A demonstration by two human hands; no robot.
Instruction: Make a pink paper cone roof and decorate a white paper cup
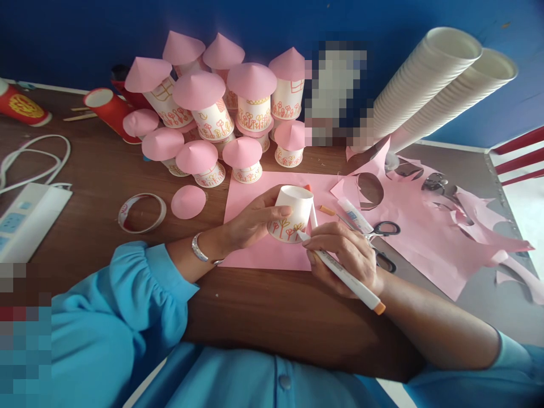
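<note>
My left hand [250, 221] is wrapped round a small white paper cup [293, 211] turned upside down, with little red and yellow drawings near its rim. My right hand [344, 255] pinches a white marker with an orange end [344, 275], its tip touching the cup's lower edge. Both rest over a pink paper sheet [255, 255] on the brown table. A second marker [313, 211] lies just behind the cup.
Several decorated cups with pink cone lids [212, 107] crowd the back. A loose pink cone [188, 202] and tape roll [141, 212] lie left. Scissors [385, 229], a glue stick [355, 215], pink scraps [446, 226], stacked white cups [433, 85], red cups [106, 110] and a power strip [25, 218] surround.
</note>
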